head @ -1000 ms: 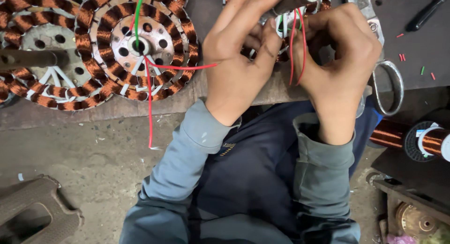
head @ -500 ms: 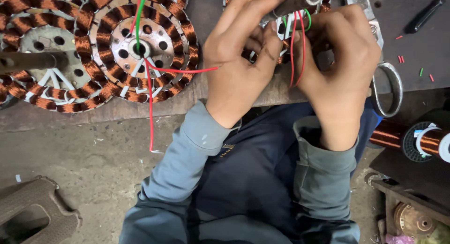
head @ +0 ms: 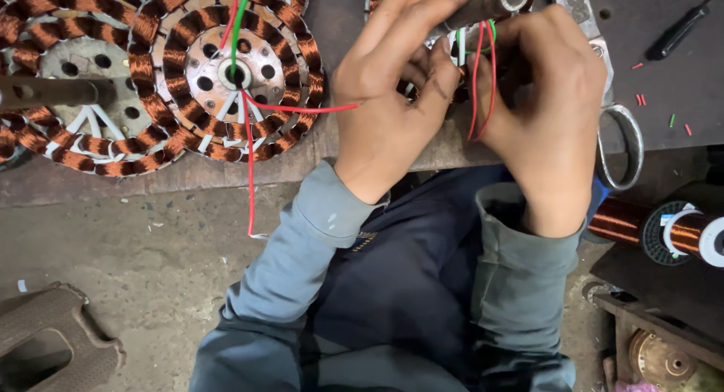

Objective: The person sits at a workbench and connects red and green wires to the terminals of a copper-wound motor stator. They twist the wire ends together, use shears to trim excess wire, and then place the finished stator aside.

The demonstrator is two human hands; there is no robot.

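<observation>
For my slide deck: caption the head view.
Both hands, left hand and right hand, work red wires at a copper-wound stator.

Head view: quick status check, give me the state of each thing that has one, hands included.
left hand: closed, pinching wiring on the stator under the hands
right hand: closed, gripping red wires
metal shaft: lying tilted across the left hand's fingertips
wound stator: flat on the bench, untouched, red and green leads coming out of its hub
scissors: lying on the bench edge, blades hidden
copper wire spool: on its side, still wound

White label on copper wire spool, right edge.
</observation>
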